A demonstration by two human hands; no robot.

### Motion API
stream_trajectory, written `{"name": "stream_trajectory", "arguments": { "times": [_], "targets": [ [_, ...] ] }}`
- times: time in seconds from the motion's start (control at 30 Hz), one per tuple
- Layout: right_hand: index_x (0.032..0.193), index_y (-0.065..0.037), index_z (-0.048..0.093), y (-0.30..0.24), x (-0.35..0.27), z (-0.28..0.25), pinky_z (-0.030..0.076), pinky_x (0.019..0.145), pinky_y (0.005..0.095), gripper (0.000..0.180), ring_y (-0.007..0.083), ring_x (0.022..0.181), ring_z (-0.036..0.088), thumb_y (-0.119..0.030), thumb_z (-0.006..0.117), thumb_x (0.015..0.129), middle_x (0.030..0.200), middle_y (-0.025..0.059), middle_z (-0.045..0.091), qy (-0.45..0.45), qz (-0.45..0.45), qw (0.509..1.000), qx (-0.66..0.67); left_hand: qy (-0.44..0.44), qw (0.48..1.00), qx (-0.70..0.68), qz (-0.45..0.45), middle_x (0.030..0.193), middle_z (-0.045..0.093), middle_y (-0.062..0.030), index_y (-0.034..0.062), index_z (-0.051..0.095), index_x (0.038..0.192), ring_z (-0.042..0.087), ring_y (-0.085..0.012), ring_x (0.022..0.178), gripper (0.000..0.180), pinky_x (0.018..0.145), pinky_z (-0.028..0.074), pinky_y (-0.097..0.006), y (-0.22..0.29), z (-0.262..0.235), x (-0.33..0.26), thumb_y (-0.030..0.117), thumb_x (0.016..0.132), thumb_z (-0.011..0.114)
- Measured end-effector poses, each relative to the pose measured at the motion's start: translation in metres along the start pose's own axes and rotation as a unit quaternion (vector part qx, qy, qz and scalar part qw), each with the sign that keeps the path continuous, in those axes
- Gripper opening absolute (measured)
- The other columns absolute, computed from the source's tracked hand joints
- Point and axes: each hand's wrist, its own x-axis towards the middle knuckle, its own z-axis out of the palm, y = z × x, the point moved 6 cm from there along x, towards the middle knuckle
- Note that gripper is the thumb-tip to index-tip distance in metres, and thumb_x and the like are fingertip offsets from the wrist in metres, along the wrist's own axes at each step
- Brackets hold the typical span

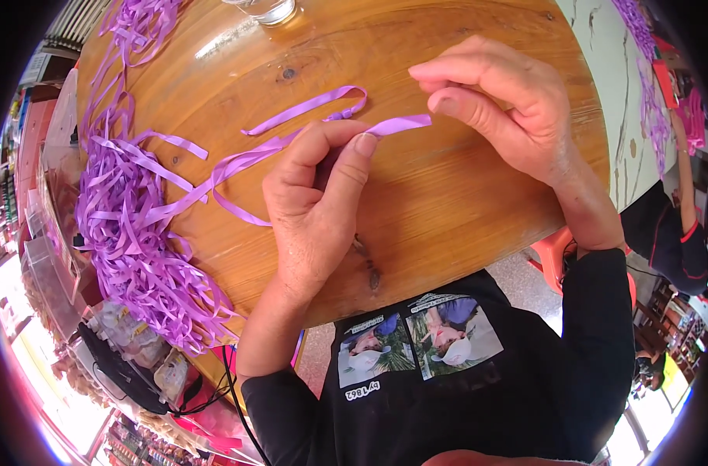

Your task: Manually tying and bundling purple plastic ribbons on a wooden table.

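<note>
My left hand [315,182] pinches a flat purple ribbon [404,124] between thumb and forefinger, above the round wooden table [455,194]. A short end of the ribbon sticks out to the right of the pinch. To the left, its strands run back toward a large tangled pile of purple ribbons [128,210] at the table's left edge. My right hand [509,113] hovers just right of the loose end, fingers curved and thumb apart from the forefinger, with nothing visible between them. Beyond the left hand, a ribbon loop [323,99] with a small knotted part lies on the wood.
A clear glass [264,9] stands at the far edge. More purple ribbon [144,27] trails at the far left. At right are a pale marbled surface [594,46], a red-orange stool [552,260] and another person's dark sleeve [676,252]. Packed bags [125,342] crowd the left.
</note>
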Motion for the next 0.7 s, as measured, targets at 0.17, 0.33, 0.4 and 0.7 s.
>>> {"name": "stream_trajectory", "arguments": {
  "times": [0.17, 0.33, 0.4, 0.7],
  "targets": [
    [0.103, -0.001, 0.065, -0.014, 0.001, 0.007, 0.046, 0.062, 0.0278, 0.032, 0.0220, 0.075, 0.058, -0.009, 0.071, 0.072, 0.090, 0.0077, 0.062, 0.011, -0.134, 0.989, -0.057, 0.007, 0.999, -0.024, -0.031, 0.075, 0.050, 0.0054, -0.0022, 0.062, 0.089, 0.039, -0.0005, 0.064, 0.006, 0.056, 0.032, -0.016, -0.002, -0.002, 0.001, 0.002, 0.085, 0.062],
    [0.103, -0.004, 0.066, -0.014, -0.005, 0.018, 0.045, 0.060, 0.0281, 0.034, 0.0204, 0.071, 0.056, -0.007, 0.072, 0.070, 0.083, 0.0063, 0.061, 0.014, -0.120, 0.992, -0.045, -0.010, 1.000, 0.014, 0.011, 0.073, 0.048, 0.0044, -0.0018, 0.063, 0.089, 0.040, -0.0016, 0.063, 0.006, 0.055, 0.032, -0.017, 0.000, -0.001, 0.001, 0.001, 0.083, 0.062],
    [0.102, -0.005, 0.067, -0.010, -0.006, 0.019, 0.045, 0.060, 0.0282, 0.034, 0.0198, 0.070, 0.055, -0.006, 0.072, 0.069, 0.081, 0.0059, 0.060, 0.011, -0.094, 0.995, -0.026, -0.018, 0.999, 0.032, 0.030, 0.072, 0.047, 0.0039, -0.0015, 0.063, 0.088, 0.040, -0.0022, 0.063, 0.006, 0.055, 0.032, -0.017, 0.000, 0.000, 0.002, 0.001, 0.083, 0.063],
    [0.085, -0.004, 0.066, -0.001, -0.004, 0.024, 0.042, 0.058, 0.0267, 0.009, 0.0169, 0.067, 0.054, -0.006, 0.067, 0.077, 0.077, 0.0055, 0.058, -0.071, 0.039, 0.995, 0.057, -0.020, 0.985, 0.138, 0.105, 0.072, 0.048, 0.0029, -0.0003, 0.064, 0.089, 0.041, -0.0036, 0.062, 0.007, 0.054, 0.031, -0.018, 0.012, -0.008, 0.006, 0.001, 0.082, 0.064]
  ]
}}
